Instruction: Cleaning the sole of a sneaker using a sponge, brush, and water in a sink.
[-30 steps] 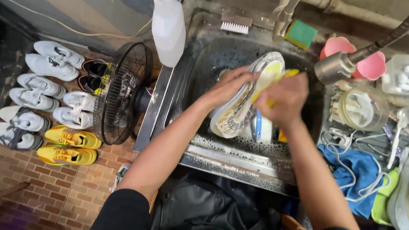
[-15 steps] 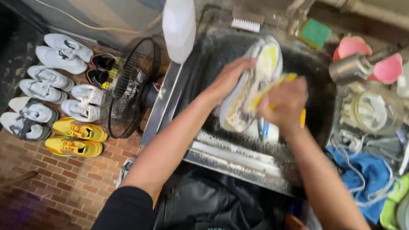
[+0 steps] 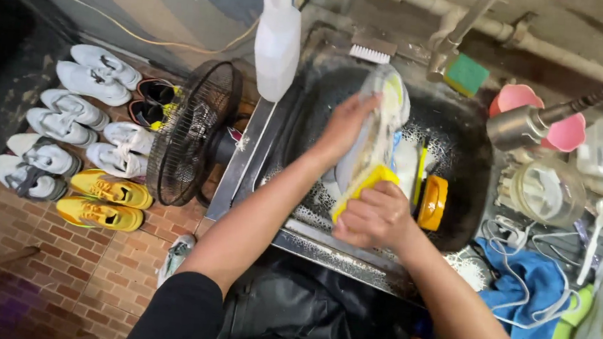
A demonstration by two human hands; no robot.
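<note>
Over a dark metal sink [image 3: 463, 125], my left hand [image 3: 344, 126] grips the side of a white and grey sneaker [image 3: 380, 122] that stands on end, sole turned to the right. My right hand [image 3: 377, 215] is closed around a yellow brush [image 3: 365, 185] pressed against the shoe's lower end. Soapy foam clings to the sink walls. An orange-yellow object [image 3: 433, 201] and another white item lie in the basin beside the shoe.
A white spray bottle [image 3: 277, 35], a scrub brush [image 3: 370, 51], a green sponge [image 3: 465, 75] and a flexible faucet head [image 3: 516, 125] ring the sink. Right: pink cups [image 3: 566, 133], blue cloth [image 3: 529, 288], laces. Left: black fan [image 3: 190, 132], several white sneakers [image 3: 70, 108], a yellow pair [image 3: 102, 200] on brick floor.
My right hand with the yellow brush has slid from the shoe's upper part down to its lower end. The left hand keeps its hold higher on the shoe. The camera has shifted slightly.
</note>
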